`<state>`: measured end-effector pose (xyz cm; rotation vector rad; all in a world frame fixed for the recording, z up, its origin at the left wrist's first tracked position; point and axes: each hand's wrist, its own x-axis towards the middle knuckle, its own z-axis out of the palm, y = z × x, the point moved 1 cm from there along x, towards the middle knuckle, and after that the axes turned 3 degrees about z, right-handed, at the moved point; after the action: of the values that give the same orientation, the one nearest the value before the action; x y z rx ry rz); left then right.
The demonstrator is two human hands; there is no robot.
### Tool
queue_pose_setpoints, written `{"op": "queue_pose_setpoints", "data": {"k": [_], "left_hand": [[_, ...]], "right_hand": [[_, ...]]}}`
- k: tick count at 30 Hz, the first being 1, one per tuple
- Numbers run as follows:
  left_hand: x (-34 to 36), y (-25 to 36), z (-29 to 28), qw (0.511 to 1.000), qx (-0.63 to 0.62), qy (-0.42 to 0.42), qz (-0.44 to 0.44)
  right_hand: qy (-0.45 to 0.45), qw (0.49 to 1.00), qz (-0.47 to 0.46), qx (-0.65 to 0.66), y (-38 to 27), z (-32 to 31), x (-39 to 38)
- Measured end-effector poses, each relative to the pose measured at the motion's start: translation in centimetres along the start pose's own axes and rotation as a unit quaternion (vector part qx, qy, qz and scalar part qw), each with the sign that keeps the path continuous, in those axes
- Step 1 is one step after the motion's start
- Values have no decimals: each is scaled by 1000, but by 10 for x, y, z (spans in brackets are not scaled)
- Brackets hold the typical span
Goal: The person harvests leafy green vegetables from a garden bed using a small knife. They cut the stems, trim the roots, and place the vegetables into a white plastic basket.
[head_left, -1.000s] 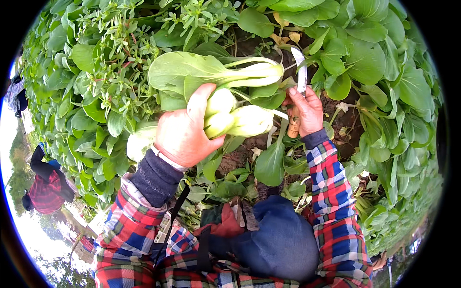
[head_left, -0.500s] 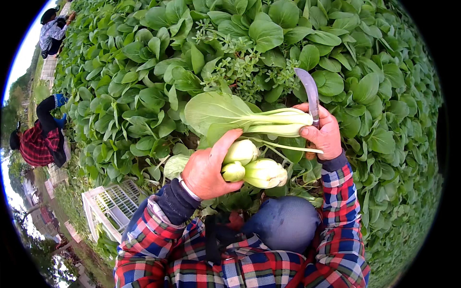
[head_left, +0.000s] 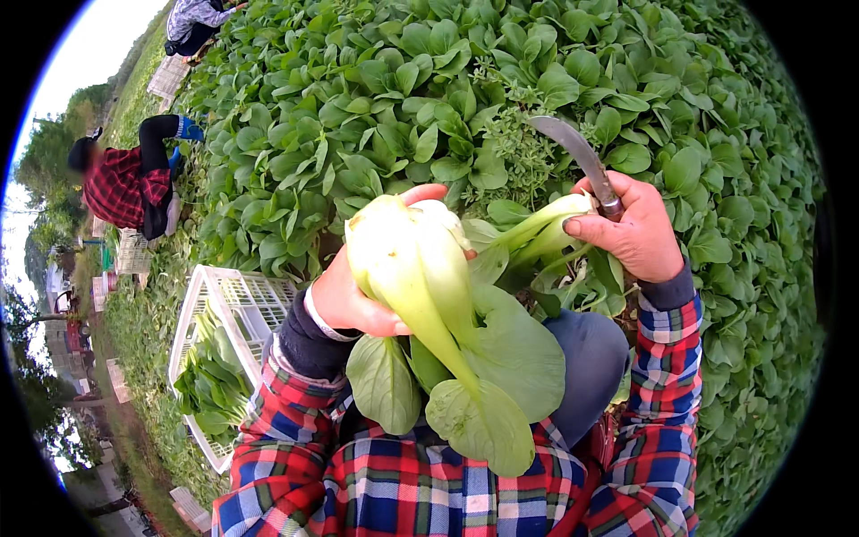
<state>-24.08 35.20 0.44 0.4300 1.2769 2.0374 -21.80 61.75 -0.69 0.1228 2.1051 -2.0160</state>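
My left hand (head_left: 344, 300) is closed around a bunch of bok choy (head_left: 407, 259). Its pale cut bases point up, and broad green leaves hang down over my lap. My right hand (head_left: 640, 231) grips a curved knife (head_left: 577, 148), its blade rising toward the upper left and the handle mostly hidden in the palm. Between the same thumb and fingers are pale bok choy stalks (head_left: 548, 222), with leaves trailing left behind the bunch. The two hands are apart.
On my left stands a white slatted crate (head_left: 195, 309) with bok choy (head_left: 212, 385) inside. Dense leafy plants (head_left: 376, 116) grow ahead and to the right. A person in a red checked shirt (head_left: 121, 186) sits farther left, another person (head_left: 194, 18) beyond. My knee (head_left: 586, 353) is below my right hand.
My left hand has turned the bunch, so its bases point up and the leaves hang down. My right hand has drawn slightly right with knife and stalks. The view has shifted, showing more crate.
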Motion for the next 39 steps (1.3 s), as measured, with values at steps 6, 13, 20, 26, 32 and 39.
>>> {"op": "queue_pose_setpoints", "data": {"k": [6, 13, 20, 26, 32, 39], "left_hand": [[-48, -13, 4, 991, 129, -43, 17], [-90, -26, 13, 993, 104, -19, 56], [-124, -39, 1, 995, 50, -40, 80], [-146, -40, -9, 991, 38, -24, 125], [-154, -28, -5, 992, 65, 5, 111], [-158, -29, 0, 971, 151, 133, 128]], "right_hand": [[-82, 991, 59, 92, -31, 61, -29], [-110, 990, 85, 27, -33, 102, -63], [-186, 981, 53, 23, -23, 124, -82], [-220, 971, 23, -92, -39, 125, -96], [-117, 973, -52, -191, -43, 132, -94], [-9, 937, -242, -252, -35, 140, -63]]}}
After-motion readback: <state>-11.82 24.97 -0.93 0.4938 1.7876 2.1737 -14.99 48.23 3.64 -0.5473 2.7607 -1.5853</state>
